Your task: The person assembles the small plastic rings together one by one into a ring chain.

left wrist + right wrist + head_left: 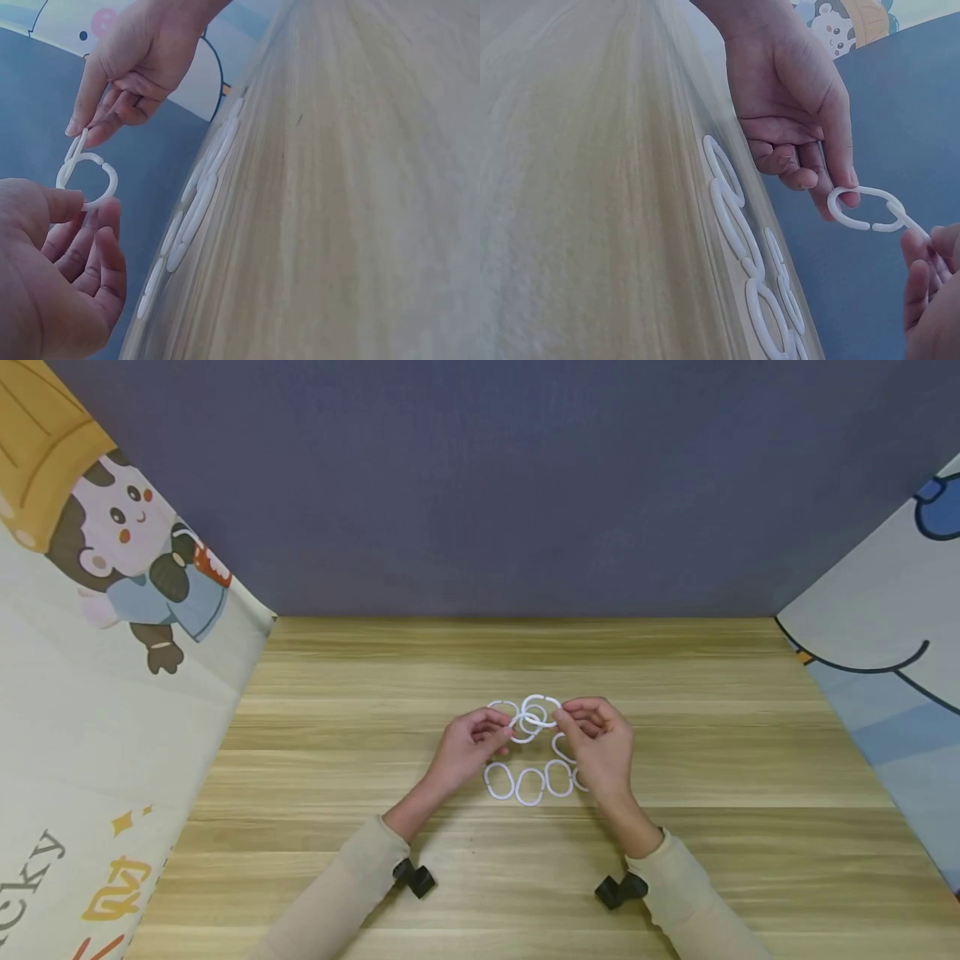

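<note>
My left hand (471, 745) pinches a white oval plastic link (113, 180) between thumb and fingers. Opposite it, my right hand (606, 747) holds a second white link (535, 697) by its edge. The two links pass through each other above the table, and a small gap shows in the rim of each. In the right wrist view, the left hand's link (840, 216) lies nearly flat, while the other is seen edge-on at the right fingertips. Several similar loose links (530, 787) lie on the table below, some partly hidden by the right hand.
The links lie in a rough ring on the wood-grain table (375, 677). A dark blue panel (525, 485) rises behind the table's far edge. Cartoon-printed panels (45, 693) stand at both sides. Black wrist cameras (415, 878) sit at both cuffs.
</note>
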Tool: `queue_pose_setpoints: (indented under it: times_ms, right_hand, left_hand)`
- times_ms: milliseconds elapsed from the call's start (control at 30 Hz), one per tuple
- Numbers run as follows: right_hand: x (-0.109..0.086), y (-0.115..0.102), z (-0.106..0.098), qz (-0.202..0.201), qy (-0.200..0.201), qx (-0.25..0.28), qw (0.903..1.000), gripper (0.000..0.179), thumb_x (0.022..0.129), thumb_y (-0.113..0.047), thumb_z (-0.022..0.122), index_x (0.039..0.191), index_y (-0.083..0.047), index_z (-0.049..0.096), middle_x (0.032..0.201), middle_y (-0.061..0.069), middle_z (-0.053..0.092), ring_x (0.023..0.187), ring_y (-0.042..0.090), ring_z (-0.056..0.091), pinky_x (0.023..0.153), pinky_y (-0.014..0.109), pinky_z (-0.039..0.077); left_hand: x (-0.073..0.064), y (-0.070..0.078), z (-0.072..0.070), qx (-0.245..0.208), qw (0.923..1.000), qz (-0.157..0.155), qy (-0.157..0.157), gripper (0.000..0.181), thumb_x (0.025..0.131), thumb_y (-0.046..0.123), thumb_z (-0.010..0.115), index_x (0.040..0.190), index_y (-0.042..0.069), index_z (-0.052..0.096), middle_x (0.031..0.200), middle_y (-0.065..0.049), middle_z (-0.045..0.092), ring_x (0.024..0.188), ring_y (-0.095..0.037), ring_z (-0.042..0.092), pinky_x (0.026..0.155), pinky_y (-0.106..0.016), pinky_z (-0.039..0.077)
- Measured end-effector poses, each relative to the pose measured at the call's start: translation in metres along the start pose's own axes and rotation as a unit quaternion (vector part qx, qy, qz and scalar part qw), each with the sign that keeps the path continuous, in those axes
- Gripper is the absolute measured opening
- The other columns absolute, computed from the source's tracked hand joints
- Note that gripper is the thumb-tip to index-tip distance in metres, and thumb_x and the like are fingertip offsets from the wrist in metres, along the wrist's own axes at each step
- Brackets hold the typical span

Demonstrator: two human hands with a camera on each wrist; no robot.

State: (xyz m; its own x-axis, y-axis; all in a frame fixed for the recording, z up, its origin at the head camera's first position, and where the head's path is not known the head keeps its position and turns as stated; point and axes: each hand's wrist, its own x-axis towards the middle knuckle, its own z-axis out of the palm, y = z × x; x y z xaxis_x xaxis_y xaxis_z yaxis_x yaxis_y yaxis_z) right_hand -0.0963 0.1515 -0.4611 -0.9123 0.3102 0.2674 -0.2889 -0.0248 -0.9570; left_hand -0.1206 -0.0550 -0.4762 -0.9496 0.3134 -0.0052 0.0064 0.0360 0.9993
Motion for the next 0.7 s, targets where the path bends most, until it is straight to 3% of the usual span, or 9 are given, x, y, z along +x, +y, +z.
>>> queue_pose_setpoints:
  times_ms: [133, 367, 533, 700]
  right_hand:
    - [0.003, -0.001, -0.001, -0.003, -0.005, -0.007, 1.0000, 0.015, 0.090, 0.022, 0.077, 0.103, 0.021, 0.068, 0.079, -0.008, 0.077, 0.065, 0.005, 0.074, 0.063, 0.020, 0.061]
    - [0.007, -0.001, -0.003, -0.007, -0.011, -0.010, 0.9999, 0.014, 0.091, 0.020, 0.078, 0.101, 0.019, 0.069, 0.080, -0.007, 0.077, 0.066, 0.005, 0.074, 0.061, 0.020, 0.060]
    - [0.011, -0.001, -0.004, -0.008, -0.013, -0.013, 0.9998, 0.013, 0.091, 0.019, 0.079, 0.100, 0.018, 0.070, 0.080, -0.006, 0.077, 0.067, 0.009, 0.074, 0.062, 0.021, 0.060]
    - [0.014, -0.002, -0.004, -0.013, -0.017, -0.013, 0.9997, 0.013, 0.091, 0.018, 0.079, 0.100, 0.018, 0.070, 0.080, -0.007, 0.077, 0.066, 0.009, 0.074, 0.061, 0.019, 0.059]
  left_hand:
    - [0.002, -0.001, 0.002, 0.005, 0.9999, -0.010, -0.012, 0.019, 0.104, -0.003, 0.072, 0.119, -0.014, 0.069, 0.111, -0.027, 0.077, 0.097, -0.042, 0.076, 0.086, -0.038, 0.067]
    - [0.005, -0.002, 0.001, 0.061, 0.9976, 0.010, -0.030, 0.018, 0.103, 0.000, 0.075, 0.117, -0.011, 0.072, 0.111, -0.026, 0.077, 0.094, -0.029, 0.077, 0.086, -0.033, 0.066]
    - [0.005, -0.001, 0.001, 0.100, 0.9936, 0.019, -0.049, 0.015, 0.101, 0.003, 0.078, 0.115, -0.003, 0.076, 0.106, -0.015, 0.081, 0.091, -0.012, 0.074, 0.083, -0.026, 0.061]
    - [0.007, 0.001, 0.002, 0.104, 0.9930, 0.019, -0.053, 0.014, 0.103, 0.005, 0.078, 0.117, 0.001, 0.078, 0.109, -0.013, 0.081, 0.092, -0.012, 0.074, 0.084, -0.026, 0.061]
